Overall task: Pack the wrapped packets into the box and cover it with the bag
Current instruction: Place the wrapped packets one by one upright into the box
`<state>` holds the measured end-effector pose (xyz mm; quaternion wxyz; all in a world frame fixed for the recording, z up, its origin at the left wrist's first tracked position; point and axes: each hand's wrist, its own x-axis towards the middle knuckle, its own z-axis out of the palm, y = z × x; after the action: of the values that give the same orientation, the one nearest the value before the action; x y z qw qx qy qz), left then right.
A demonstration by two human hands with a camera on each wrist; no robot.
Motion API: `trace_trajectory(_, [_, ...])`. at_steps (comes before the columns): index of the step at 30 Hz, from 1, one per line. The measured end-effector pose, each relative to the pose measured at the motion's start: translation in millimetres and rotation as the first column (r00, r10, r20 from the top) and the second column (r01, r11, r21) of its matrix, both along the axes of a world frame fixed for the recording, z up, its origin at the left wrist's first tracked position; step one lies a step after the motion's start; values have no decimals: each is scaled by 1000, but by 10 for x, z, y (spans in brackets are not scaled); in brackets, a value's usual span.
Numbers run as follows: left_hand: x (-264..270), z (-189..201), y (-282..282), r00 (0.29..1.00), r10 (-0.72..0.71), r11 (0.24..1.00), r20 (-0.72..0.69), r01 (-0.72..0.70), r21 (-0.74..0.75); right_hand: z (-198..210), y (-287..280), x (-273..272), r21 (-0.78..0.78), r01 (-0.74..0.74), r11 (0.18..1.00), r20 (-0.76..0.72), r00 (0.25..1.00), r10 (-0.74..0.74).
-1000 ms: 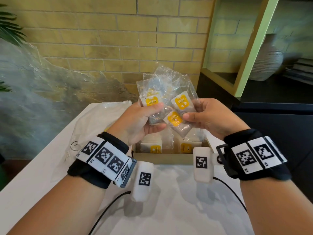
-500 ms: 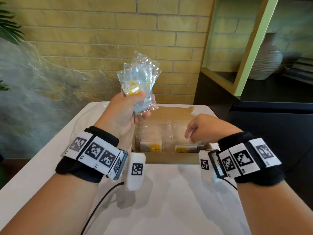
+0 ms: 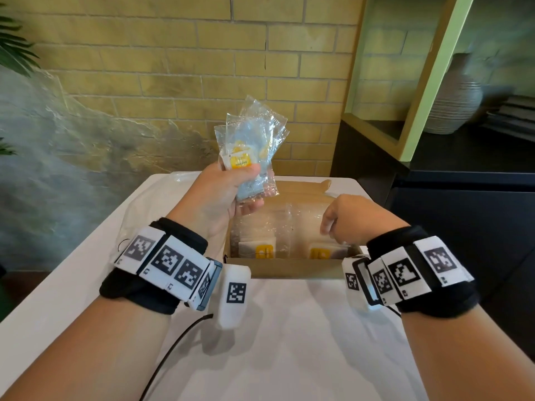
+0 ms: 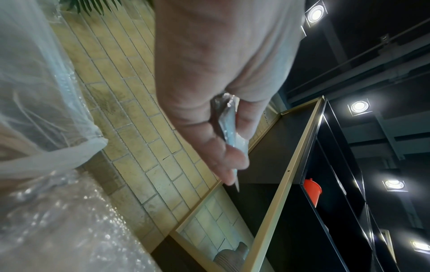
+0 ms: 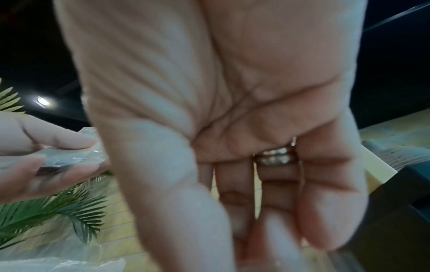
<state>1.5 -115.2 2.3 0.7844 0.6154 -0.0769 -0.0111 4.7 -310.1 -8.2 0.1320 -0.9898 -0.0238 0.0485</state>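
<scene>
— Why is the left hand up in the air with that bundle?

— It grips a small stack of wrapped packets, thumb across the yellow label and fingers curled behind, raised above the box's back left corner. I judge it serves as a ready supply, held clear so the other hand has room to work in the box.

— And the right hand?

— It is lowered into the right side of the box, fingers bent downward over the packets that lie there. Whether it pinches one or only nudges it, I cannot tell; the head view hides the fingertips and the right wrist view is too blurred.

— What is already packed?

— Packets lie in the box side by side, yellow labels toward the near wall, probably so that they sit flat and leave room for more. The box stands open on the white tabletop, its flap folded back.

— The bag?

— A clear plastic bag lies on the tabletop just left of the box, under the left wrist. Covering seems to wait until the left hand's stack is in.
</scene>
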Motion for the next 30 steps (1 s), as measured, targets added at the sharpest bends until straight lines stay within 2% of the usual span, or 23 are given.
trace_trajectory(4, [-11,1,-21,999,-28,999,-17,27,-17,2,-64,43,1,-4,1000,60,998,4])
trace_trajectory(6, [-23,-2,-33,997,-78,997,-19,77,-25,45,-90,35,180,-42,983,147,989,15])
trace_trajectory(7, [-30,-7,-42,994,-112,994,-17,112,-19,69,-87,15,341,-72,937,173,985,13])
trace_trajectory(9, [-51,-14,-67,983,-185,983,-20,185,0,119,-42,-40,645,-120,754,161,987,19])
trace_trajectory(10, [-64,-17,-80,976,-217,976,-28,217,11,136,-14,-58,739,-126,661,137,990,36])
trace_trajectory(13, [-113,-22,-123,953,-298,949,-62,303,87,148,50,-80,892,-141,430,122,990,73])
trace_trajectory(16, [-146,-25,-136,939,-330,925,-95,341,168,152,87,-88,946,-142,290,139,990,32])
trace_trajectory(24, [-83,-14,-65,976,-213,943,-48,218,252,162,46,-53,980,-160,122,175,977,-126])
trace_trajectory(27, [-51,-9,-24,986,-164,951,-40,169,259,169,-17,-29,980,-160,121,180,967,-180])
trace_trajectory(30, [4,-19,33,994,-106,950,-35,112,293,175,-95,-10,971,-164,174,201,955,-220])
